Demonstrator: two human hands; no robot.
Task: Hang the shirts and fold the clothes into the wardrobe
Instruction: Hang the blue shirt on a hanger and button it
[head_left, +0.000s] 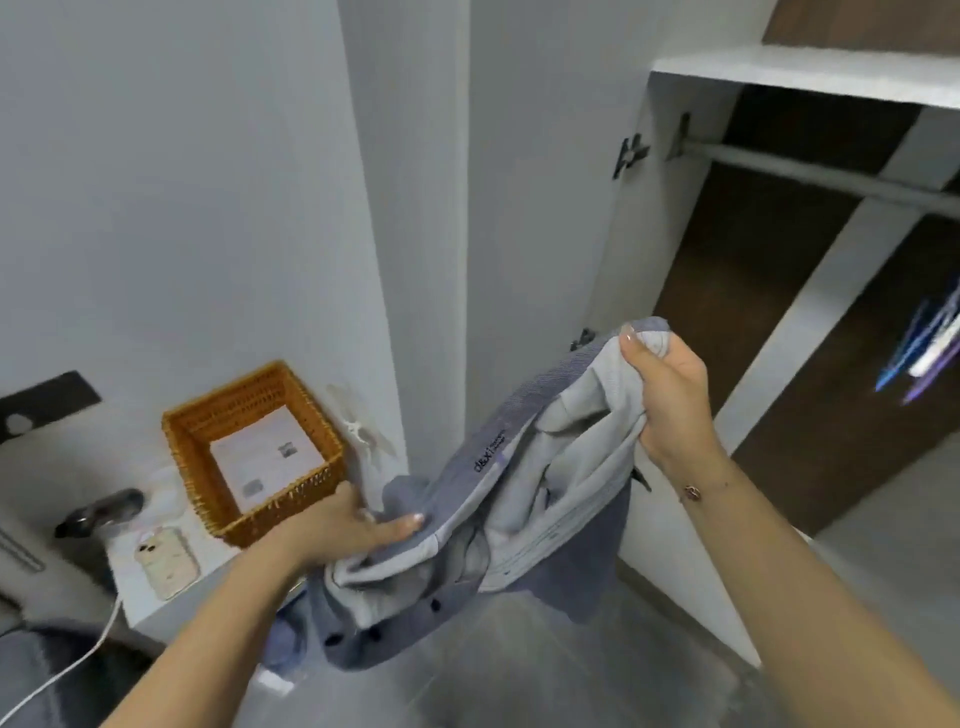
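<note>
I judge it early: left hand (358, 525) and right hand (667, 384) both grip the blue-grey shirt (519, 499), unhung, wardrobe rail (810, 174) bare where visible.

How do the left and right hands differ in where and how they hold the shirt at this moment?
The right hand is raised in front of the open wardrobe, while the left hand sits lower, beside the wicker basket. The right hand bunches the blue-grey shirt in a closed fist; the left hand's thumb lies flatter along the fabric. Only the right wrist wears a bracelet. Both grip the same shirt.
</note>
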